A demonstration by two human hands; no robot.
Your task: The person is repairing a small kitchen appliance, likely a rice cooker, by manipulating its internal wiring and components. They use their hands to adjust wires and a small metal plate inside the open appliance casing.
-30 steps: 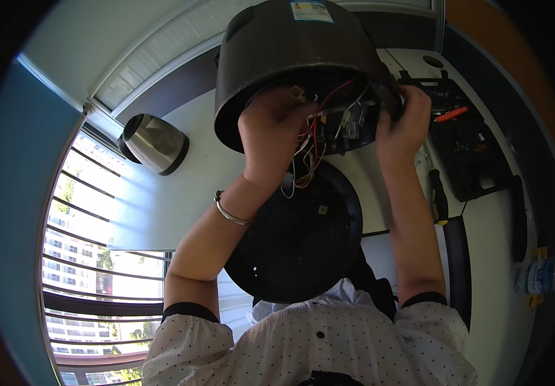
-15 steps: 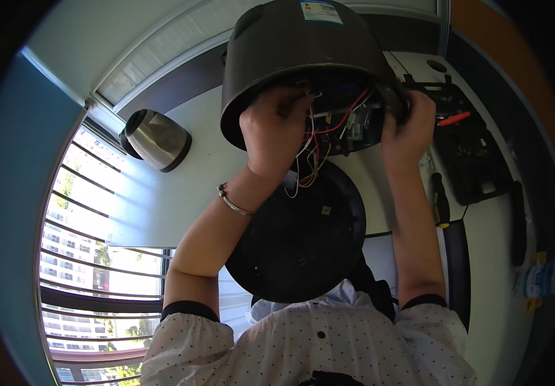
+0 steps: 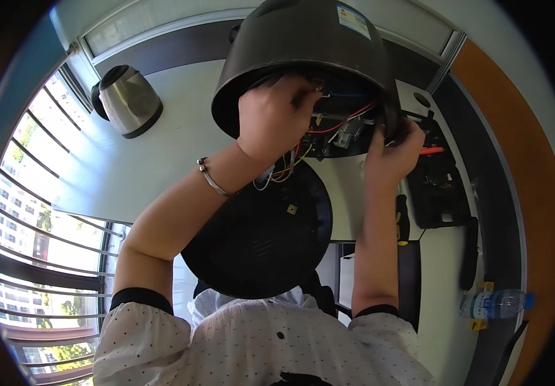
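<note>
A dark, rounded appliance body [image 3: 297, 38], perhaps a rice cooker, lies tipped with its open underside facing me. Red, white and blue wires and small parts [image 3: 348, 132] show inside. My left hand [image 3: 274, 112] reaches into the opening, fingertips pinched near a small metal end; what they hold is hidden. At the rim's right side, my right hand [image 3: 396, 154] grips the edge, thumb toward the inside. Below hangs a round black base cover [image 3: 258, 238] close to my lap, with several wires [image 3: 281, 174] running between it and the body.
A steel kettle [image 3: 129, 103] stands on the white table [image 3: 181, 96] at left. To the right lie an open black tool case [image 3: 442, 186] with an orange-handled tool [image 3: 432, 151], a black-and-yellow screwdriver [image 3: 403, 222], and a plastic bottle [image 3: 499, 304]. Window bars are at far left.
My view has swung to the right, so most things sit farther left. My left hand stays pinched inside the body, turned slightly; my right hand still holds the rim.
</note>
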